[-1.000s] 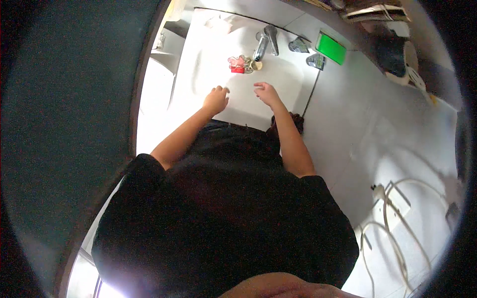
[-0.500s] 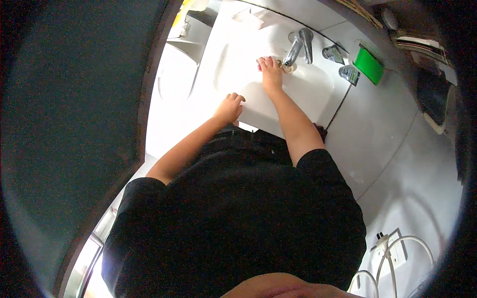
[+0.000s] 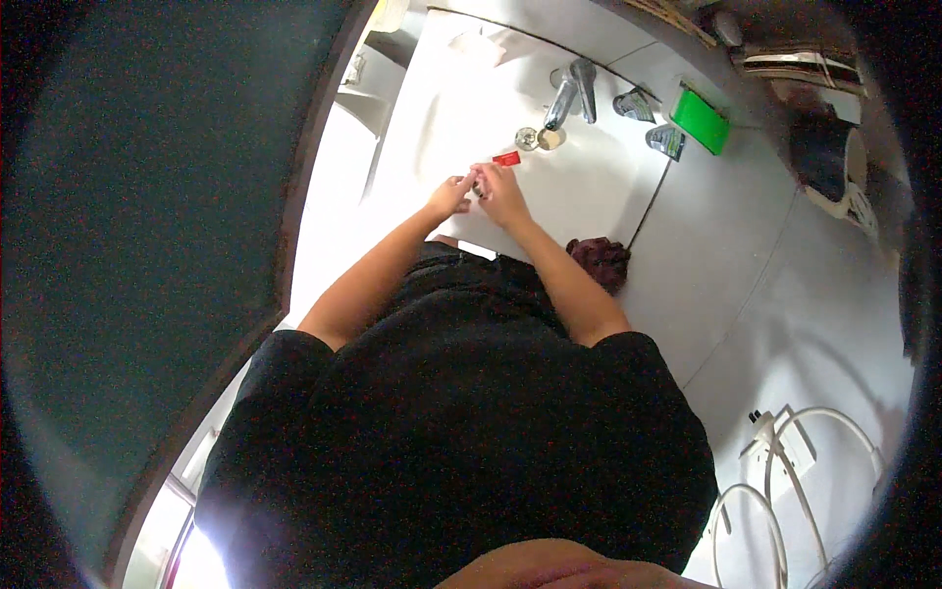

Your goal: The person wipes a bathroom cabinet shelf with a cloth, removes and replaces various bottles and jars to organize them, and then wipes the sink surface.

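Over the near part of the white sink, my two hands meet at the fingertips. My left hand has its fingers drawn together against those of my right hand. A small dark bit shows between them, too small to name. Just beyond my right fingertips lies a small red packet in the basin. Farther in, under the chrome faucet, are a round metal drain piece and a round beige opening or disc beside it.
A green box-shaped thing sits by the wall at right, near two silvery patterned pieces. A dark maroon bunched cloth is by the sink's near right corner. White cables run from a wall socket. A dark panel stands at left.
My right hand has drawn back toward me from under the faucet and met my left hand. The red packet and the drain piece, covered by my hand before, now show.
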The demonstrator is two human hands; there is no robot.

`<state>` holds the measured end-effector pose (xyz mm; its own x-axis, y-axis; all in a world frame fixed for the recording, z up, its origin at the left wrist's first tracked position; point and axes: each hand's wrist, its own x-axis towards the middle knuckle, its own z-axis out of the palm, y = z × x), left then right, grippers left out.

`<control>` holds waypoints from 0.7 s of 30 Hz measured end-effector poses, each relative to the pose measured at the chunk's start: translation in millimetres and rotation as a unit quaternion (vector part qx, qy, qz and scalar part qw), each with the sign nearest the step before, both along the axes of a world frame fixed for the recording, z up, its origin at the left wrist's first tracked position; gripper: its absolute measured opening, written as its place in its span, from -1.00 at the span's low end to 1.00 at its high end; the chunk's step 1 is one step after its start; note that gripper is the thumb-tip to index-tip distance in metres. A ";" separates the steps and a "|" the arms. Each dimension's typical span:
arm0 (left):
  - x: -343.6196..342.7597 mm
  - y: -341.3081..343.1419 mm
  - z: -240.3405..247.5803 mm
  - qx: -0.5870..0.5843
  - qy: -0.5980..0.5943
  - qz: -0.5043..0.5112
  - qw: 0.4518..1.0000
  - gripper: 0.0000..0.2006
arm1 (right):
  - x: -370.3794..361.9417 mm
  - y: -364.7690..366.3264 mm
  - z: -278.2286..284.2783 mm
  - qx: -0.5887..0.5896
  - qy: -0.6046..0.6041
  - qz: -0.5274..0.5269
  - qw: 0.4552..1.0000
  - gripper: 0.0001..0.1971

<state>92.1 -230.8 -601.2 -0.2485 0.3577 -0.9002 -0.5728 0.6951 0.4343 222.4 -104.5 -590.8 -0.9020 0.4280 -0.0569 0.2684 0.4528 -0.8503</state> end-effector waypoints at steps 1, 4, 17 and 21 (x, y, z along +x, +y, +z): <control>-3.1 -1.0 6.9 0.075 -0.088 0.002 0.993 -0.42 | 0.8 -3.4 16.8 -0.092 0.026 -0.003 0.995 -0.47; -11.5 -4.5 16.6 0.148 -0.203 0.026 0.968 -0.41 | 0.8 -12.7 60.7 -0.137 0.022 -0.033 0.990 -0.39; -25.4 -4.5 112.4 0.208 -0.026 0.006 0.978 -0.36 | 30.7 128.6 -95.0 0.235 -0.059 -0.109 0.964 -0.60; -19.2 -9.8 129.3 0.261 0.044 -0.010 0.964 -0.29 | 40.6 104.0 -98.6 0.182 -0.153 -0.165 0.957 -0.75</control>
